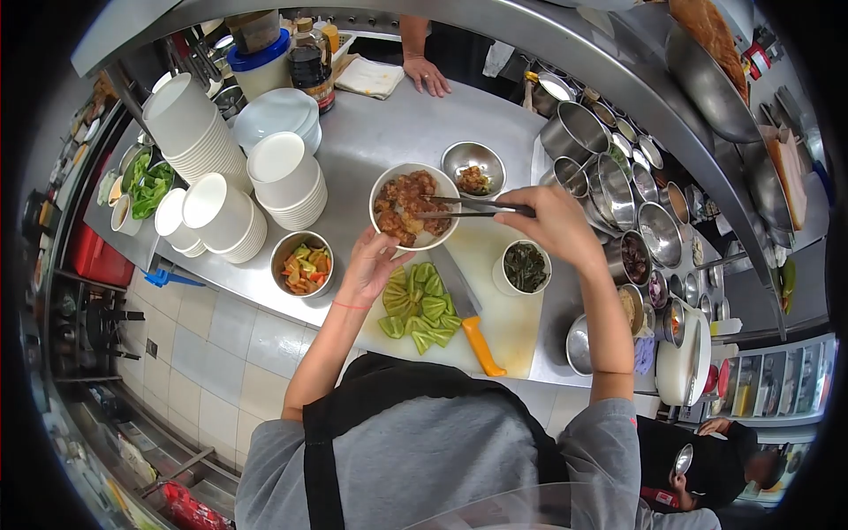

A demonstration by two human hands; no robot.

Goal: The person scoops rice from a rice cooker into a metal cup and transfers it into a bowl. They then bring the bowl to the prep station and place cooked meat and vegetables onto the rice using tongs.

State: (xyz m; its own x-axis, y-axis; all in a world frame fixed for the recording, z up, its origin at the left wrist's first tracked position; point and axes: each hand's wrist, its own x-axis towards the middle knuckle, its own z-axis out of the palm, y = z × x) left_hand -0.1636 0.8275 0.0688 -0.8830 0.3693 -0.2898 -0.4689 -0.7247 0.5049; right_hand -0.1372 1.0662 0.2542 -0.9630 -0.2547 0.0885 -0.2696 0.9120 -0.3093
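Observation:
My left hand (372,265) grips the near left rim of a white bowl (377,188) that holds browned chunks of meat (408,212). In my right hand (552,225) is a pair of tongs (495,208), its tips reaching into the bowl among the chunks. Below the bowl, cut green pepper pieces (422,305) lie on a pale cutting board (512,331). Beside them rests a knife (480,346) with a yellow handle. A small metal bowl (449,159) with brown bits stands behind the white bowl. To the right is a white cup of dark leafy greens (526,268).
Stacks of white containers (287,177) and a metal pot of chopped vegetables (301,265) stand on the left. Many metal pots (576,132) line the right side. Across the counter another person's hand (427,77) rests near a folded cloth (369,78). Another person (707,468) stands lower right.

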